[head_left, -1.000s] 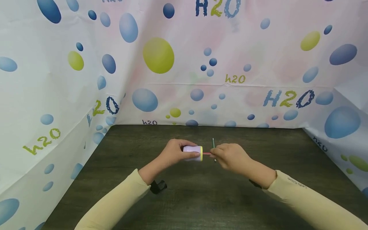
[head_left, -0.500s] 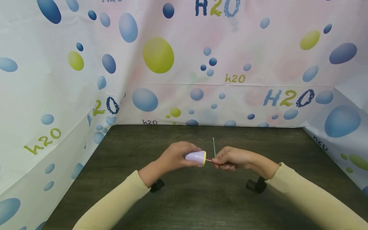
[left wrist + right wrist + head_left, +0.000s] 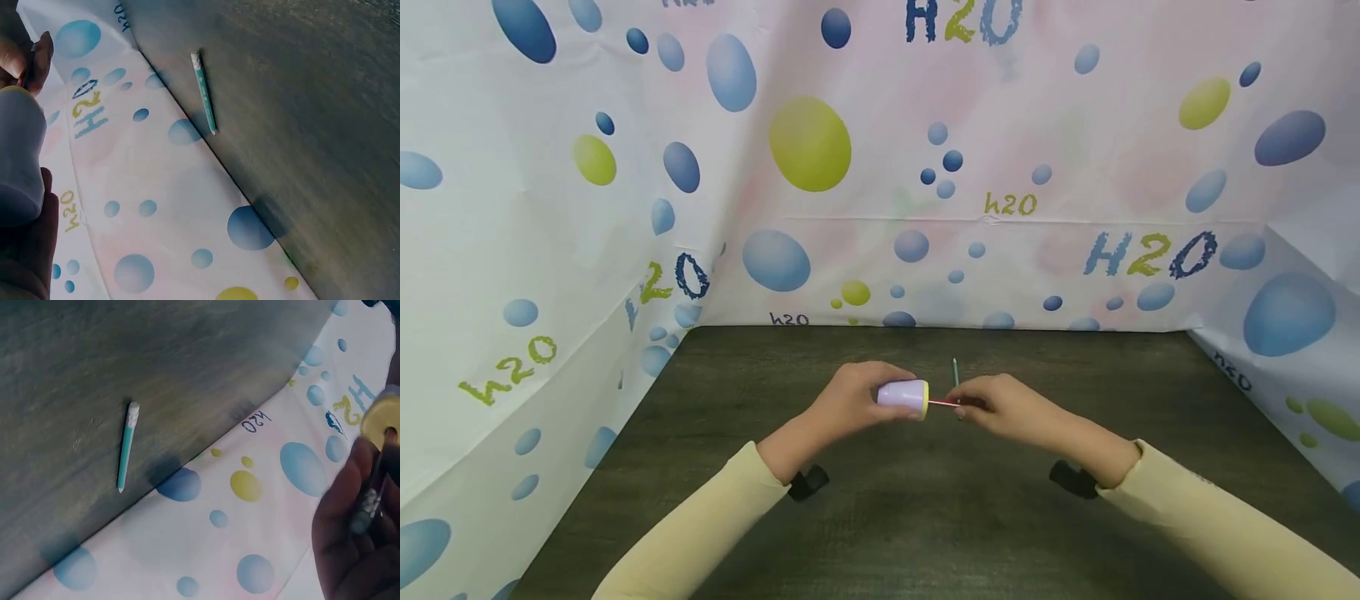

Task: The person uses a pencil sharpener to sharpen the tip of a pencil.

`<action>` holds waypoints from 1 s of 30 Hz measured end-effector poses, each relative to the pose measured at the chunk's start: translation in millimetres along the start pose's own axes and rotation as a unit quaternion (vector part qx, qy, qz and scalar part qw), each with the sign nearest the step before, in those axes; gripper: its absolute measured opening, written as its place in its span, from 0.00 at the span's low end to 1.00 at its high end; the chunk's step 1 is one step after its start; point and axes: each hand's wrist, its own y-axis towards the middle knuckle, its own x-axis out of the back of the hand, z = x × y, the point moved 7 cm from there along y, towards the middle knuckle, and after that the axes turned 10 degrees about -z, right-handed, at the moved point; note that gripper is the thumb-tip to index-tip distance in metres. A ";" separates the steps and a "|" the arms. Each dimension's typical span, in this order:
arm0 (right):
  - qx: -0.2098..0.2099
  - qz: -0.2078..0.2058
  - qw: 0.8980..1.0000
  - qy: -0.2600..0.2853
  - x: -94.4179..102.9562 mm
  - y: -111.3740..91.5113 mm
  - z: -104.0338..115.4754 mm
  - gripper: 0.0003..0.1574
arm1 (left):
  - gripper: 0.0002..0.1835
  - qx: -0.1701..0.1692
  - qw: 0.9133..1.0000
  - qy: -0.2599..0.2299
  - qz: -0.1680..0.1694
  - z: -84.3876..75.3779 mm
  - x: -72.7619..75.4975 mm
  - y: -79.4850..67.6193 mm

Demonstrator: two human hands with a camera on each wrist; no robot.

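Observation:
My left hand [image 3: 842, 404] grips a lilac pencil sharpener [image 3: 901, 395] with a yellow end, held on its side above the table. A red pencil [image 3: 942, 402] runs from the yellow end to my right hand [image 3: 1011, 408], which pinches it between thumb and fingers. In the right wrist view, the tip of the pencil [image 3: 370, 503] sits at the hole in the yellow face [image 3: 377, 422], and its pale eraser end points back. Its point is hidden. A green pencil [image 3: 204, 94] with a white eraser end lies on the table beyond the right hand.
The dark wooden table [image 3: 925, 517] stretches around both hands. A white sheet [image 3: 880, 167] printed with coloured bubbles and H2O lettering stands along the back and sides. Dark wrist cameras sit under both wrists.
My right hand has rolled over and back, turning the red pencil, and its back now faces up again. The sharpener dipped slightly to the right, then returned level and to the left.

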 end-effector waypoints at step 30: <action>0.039 -0.038 0.996 -0.076 9.4 -4.5 14.5 0.09 | 0.23 0.025 0.998 -0.014 0.060 -2.4 6.3 -1.6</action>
